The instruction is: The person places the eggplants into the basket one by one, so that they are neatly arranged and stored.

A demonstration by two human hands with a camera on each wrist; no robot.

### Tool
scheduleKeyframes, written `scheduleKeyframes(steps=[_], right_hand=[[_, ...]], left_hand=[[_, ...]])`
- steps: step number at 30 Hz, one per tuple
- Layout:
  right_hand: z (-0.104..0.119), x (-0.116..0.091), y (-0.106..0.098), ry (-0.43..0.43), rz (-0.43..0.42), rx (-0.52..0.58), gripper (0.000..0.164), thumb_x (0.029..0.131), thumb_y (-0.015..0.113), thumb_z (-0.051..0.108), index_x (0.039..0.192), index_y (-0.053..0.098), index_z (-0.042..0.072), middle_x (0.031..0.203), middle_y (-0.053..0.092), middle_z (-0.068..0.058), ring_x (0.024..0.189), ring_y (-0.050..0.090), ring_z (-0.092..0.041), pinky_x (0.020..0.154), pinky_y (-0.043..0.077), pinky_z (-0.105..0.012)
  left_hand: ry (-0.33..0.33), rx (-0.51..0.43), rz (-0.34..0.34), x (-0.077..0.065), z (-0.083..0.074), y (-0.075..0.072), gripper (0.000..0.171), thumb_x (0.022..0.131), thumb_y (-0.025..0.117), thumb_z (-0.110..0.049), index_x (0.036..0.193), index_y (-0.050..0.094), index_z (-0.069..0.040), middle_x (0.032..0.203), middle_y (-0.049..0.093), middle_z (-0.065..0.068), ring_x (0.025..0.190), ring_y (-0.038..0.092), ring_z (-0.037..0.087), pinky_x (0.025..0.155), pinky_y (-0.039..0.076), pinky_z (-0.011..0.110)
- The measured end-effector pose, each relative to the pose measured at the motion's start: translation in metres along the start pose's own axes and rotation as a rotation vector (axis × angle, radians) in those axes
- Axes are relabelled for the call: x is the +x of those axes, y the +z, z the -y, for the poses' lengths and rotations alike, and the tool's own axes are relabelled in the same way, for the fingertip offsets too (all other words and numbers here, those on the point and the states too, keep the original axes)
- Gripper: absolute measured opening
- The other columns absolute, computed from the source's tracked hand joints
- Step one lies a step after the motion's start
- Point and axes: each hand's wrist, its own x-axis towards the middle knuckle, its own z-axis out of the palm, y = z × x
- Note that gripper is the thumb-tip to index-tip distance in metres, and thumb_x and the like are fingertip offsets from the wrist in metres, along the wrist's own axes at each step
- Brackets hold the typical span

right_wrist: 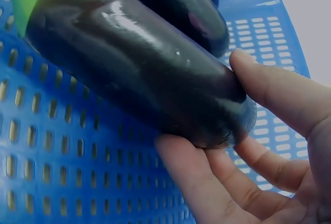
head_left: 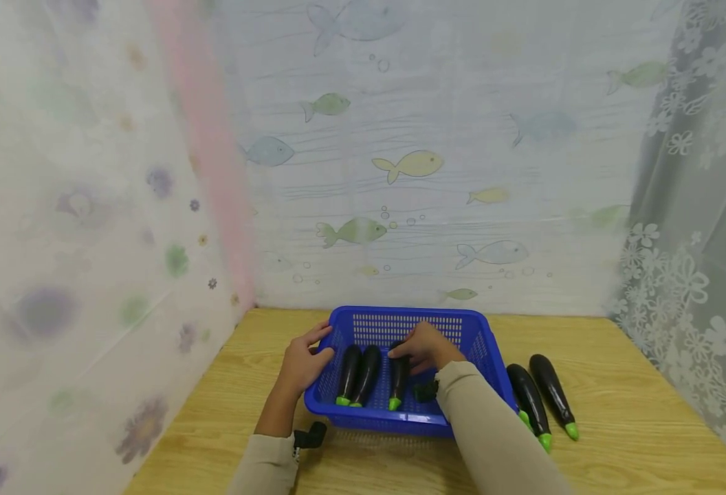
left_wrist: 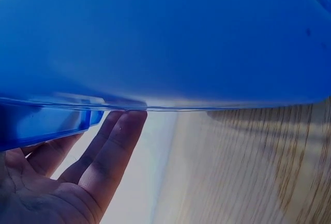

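Observation:
A blue plastic basket [head_left: 372,419] with slotted walls stands on the table. My right hand [head_left: 425,347] reaches inside and pinches the rounded end of a dark eggplant [head_left: 399,378], thumb on one side and fingers on the other. The green stem end of this eggplant [right_wrist: 134,63] points toward me. Two more eggplants [head_left: 369,375] lie side by side in the basket, left of the held one. At the basket's left rim, my left hand [head_left: 301,364] holds on with the thumb over the edge. In the left wrist view its fingertips [left_wrist: 135,118] touch the outside of the basket.
On the wooden table [head_left: 239,385], right of the basket, lie two eggplants [head_left: 551,388]. Another green stem end [head_left: 525,418] shows against the basket's right side. A fish-patterned curtain [head_left: 425,227] hangs behind, with flowered sheets at both sides.

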Motion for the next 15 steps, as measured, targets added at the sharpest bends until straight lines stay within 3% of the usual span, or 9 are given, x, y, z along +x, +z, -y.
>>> scheduleKeyframes(steps=[5,15], right_hand=[[0.003,-0.003,0.005,0.000,0.022,-0.001,0.060,0.080,0.087,0.012,0.128,0.058,-0.010,0.123,0.065,-0.029,0.102,0.072,-0.043,0.068,0.065,-0.044],[0.006,-0.002,0.015,0.038,0.042,0.034,0.042,0.081,0.086,0.008,0.110,0.059,-0.005,0.111,0.065,-0.024,0.094,0.072,-0.040,0.071,0.065,-0.045]], left_hand=[[0.013,0.006,0.002,0.000,0.000,0.000,0.053,0.091,0.065,-0.014,0.143,0.063,-0.007,0.156,0.053,0.006,0.134,0.060,0.037,0.103,0.054,0.053],[0.014,0.000,-0.009,-0.001,-0.001,0.000,0.052,0.090,0.065,-0.012,0.142,0.063,-0.005,0.155,0.054,0.005,0.136,0.059,0.034,0.104,0.054,0.052]])
